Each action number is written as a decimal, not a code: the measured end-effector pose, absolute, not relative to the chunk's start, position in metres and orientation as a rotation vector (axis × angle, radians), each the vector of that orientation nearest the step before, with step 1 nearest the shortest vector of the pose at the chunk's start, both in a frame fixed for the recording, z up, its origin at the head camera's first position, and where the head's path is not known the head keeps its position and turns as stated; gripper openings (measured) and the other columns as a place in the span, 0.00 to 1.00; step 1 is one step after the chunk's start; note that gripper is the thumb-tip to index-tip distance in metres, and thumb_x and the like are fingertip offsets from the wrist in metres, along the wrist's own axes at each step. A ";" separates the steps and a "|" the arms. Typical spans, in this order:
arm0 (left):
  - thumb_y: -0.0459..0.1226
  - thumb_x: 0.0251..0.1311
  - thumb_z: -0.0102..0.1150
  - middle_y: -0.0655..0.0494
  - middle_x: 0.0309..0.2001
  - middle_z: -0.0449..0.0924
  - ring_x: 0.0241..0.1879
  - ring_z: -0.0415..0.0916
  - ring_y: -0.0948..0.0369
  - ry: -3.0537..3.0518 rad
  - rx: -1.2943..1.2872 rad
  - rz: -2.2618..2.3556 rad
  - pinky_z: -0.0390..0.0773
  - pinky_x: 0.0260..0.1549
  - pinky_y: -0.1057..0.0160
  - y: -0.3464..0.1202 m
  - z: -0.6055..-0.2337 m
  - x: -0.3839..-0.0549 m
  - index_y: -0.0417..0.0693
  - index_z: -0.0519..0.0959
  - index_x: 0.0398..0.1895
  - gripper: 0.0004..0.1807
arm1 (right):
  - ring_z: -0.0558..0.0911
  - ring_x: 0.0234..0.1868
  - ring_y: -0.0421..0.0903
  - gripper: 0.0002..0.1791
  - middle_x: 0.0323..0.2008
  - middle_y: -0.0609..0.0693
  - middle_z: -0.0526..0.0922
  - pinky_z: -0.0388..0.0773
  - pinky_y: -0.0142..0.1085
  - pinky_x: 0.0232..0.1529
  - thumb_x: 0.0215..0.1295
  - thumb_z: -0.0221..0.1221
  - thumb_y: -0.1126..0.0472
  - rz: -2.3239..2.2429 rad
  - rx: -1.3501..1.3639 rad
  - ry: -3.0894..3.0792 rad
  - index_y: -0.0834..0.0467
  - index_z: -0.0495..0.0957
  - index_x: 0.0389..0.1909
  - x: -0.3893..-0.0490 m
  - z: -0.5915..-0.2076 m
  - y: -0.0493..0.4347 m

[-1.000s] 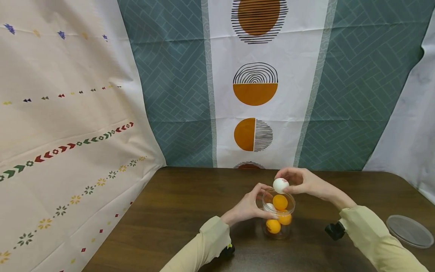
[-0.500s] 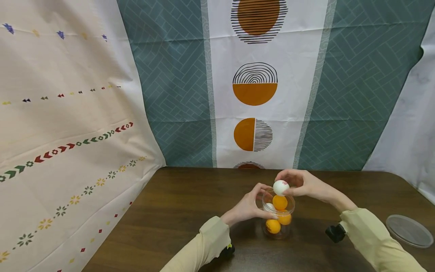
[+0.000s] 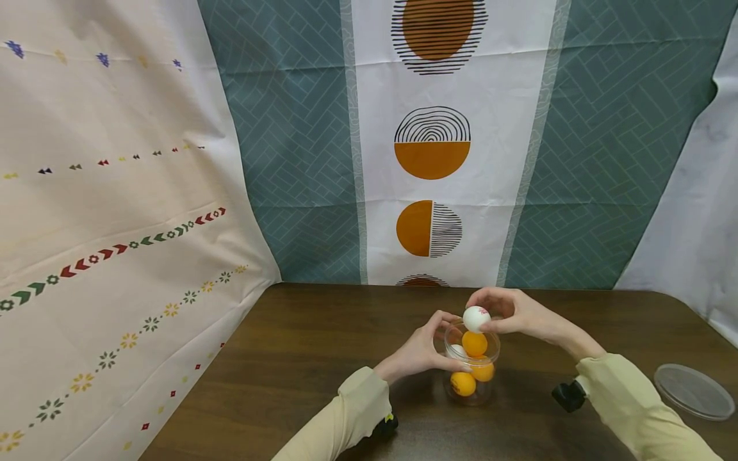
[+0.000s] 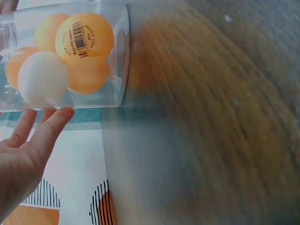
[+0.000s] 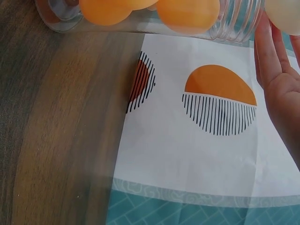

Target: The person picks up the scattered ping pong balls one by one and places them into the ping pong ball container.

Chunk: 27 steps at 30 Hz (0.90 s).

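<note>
A clear round jar [image 3: 490, 392] stands upright on the brown table with orange ping-pong balls [image 3: 463, 383] and a white ping-pong ball [image 4: 43, 78] inside. Its mouth is uncovered. My left hand [image 3: 416, 353] grips the jar near the rim from the left, thumb in front and fingers behind. Just over the rim, my right hand [image 3: 519, 312] pinches another white ping-pong ball [image 3: 476, 319] with red print between thumb and fingers. In the right wrist view that ball [image 5: 285, 14] shows beside the threaded jar neck. One orange ball carries a printed barcode in the left wrist view.
A clear round lid [image 3: 694, 392] lies flat on the table [image 3: 311, 346] at the right, beyond the right sleeve. Patterned cloth [image 3: 300, 141] hangs behind the table's far edge, and a white embroidered cloth [image 3: 144, 192] hangs along the left.
My right hand has lowered slightly, bringing the white ball a little closer to the jar's mouth. The left hand and the jar hold their place.
</note>
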<state>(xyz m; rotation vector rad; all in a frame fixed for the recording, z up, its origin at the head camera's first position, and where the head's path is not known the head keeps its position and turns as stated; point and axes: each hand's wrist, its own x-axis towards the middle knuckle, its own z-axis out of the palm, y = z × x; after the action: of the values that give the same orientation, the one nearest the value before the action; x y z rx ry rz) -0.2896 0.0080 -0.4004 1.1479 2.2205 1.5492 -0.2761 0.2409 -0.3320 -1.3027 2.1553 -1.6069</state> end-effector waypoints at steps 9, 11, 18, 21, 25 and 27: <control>0.38 0.46 0.69 0.57 0.47 0.70 0.49 0.68 0.53 2.234 1.152 1.543 0.69 0.42 0.61 0.008 -0.400 -0.289 0.61 0.61 0.55 0.34 | 0.69 0.50 0.63 0.19 0.47 0.70 0.69 0.66 0.45 0.50 0.57 0.57 0.74 -1.594 -1.324 2.161 0.68 0.67 0.50 -0.275 -0.331 0.243; 0.37 0.46 0.68 0.57 0.47 0.70 0.48 0.68 0.54 2.236 1.147 1.540 0.69 0.41 0.62 0.008 -0.400 -0.289 0.61 0.61 0.55 0.33 | 0.68 0.49 0.65 0.19 0.47 0.71 0.68 0.66 0.45 0.51 0.57 0.56 0.75 -1.590 -1.347 2.164 0.68 0.67 0.51 -0.276 -0.331 0.244; 0.37 0.47 0.68 0.56 0.47 0.70 0.49 0.67 0.52 2.226 1.137 1.540 0.69 0.41 0.62 0.008 -0.400 -0.289 0.60 0.61 0.55 0.33 | 0.68 0.49 0.65 0.19 0.47 0.71 0.68 0.66 0.45 0.50 0.57 0.56 0.74 -1.580 -1.328 2.193 0.67 0.67 0.51 -0.276 -0.330 0.243; 0.36 0.47 0.68 0.55 0.48 0.70 0.49 0.67 0.51 2.220 1.140 1.543 0.69 0.42 0.62 0.008 -0.400 -0.289 0.60 0.61 0.55 0.33 | 0.68 0.49 0.66 0.19 0.47 0.68 0.69 0.67 0.45 0.50 0.57 0.56 0.74 -1.579 -1.326 2.201 0.67 0.67 0.50 -0.276 -0.330 0.243; 0.36 0.47 0.68 0.55 0.48 0.70 0.48 0.67 0.53 2.219 1.141 1.542 0.69 0.42 0.63 0.008 -0.400 -0.290 0.60 0.61 0.55 0.33 | 0.69 0.49 0.65 0.19 0.46 0.63 0.71 0.67 0.45 0.50 0.57 0.56 0.73 -1.578 -1.323 2.215 0.68 0.67 0.50 -0.276 -0.330 0.242; 0.36 0.47 0.68 0.55 0.48 0.70 0.48 0.67 0.53 2.217 1.140 1.541 0.69 0.42 0.63 0.008 -0.400 -0.290 0.60 0.61 0.55 0.33 | 0.70 0.49 0.63 0.18 0.46 0.62 0.71 0.67 0.44 0.50 0.57 0.56 0.74 -1.583 -1.319 2.221 0.68 0.67 0.50 -0.275 -0.330 0.243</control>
<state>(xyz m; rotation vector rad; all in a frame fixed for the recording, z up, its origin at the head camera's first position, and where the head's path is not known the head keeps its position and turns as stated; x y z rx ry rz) -0.2900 0.0081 -0.3997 1.1401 2.2172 1.5406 -0.2754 0.2425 -0.3302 -1.3186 2.2208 -1.5833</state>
